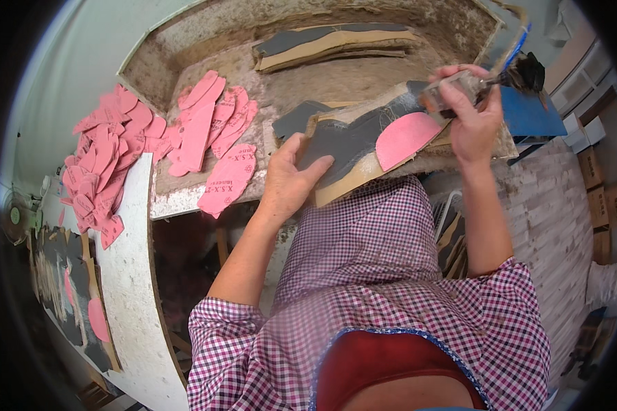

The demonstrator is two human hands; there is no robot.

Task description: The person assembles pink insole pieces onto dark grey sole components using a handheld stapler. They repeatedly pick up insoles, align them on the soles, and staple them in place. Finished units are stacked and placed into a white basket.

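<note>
My left hand [291, 179] grips the left end of a dark grey and tan cut sheet [349, 147], its thumb on top. The sheet slants up to the right over the bench's near edge. A pink half-oval piece [408, 140] lies on its right part. Whitish strands cling to the grey surface. In my right hand [472, 116], above the sheet's right end, is a residue-caked tool that looks like a glue spray gun [440, 96]. Its nozzle end is blurred. More cut sheets [300, 118] lie beneath and behind the held one.
Pink insole-shaped pieces [106, 161] are heaped at the left, with several more [202, 127] on the bench. A stack of grey and tan sheets [332, 44] lies at the back. Residue-coated walls [206, 34] enclose the bench. A hose [517, 44] runs by my right hand.
</note>
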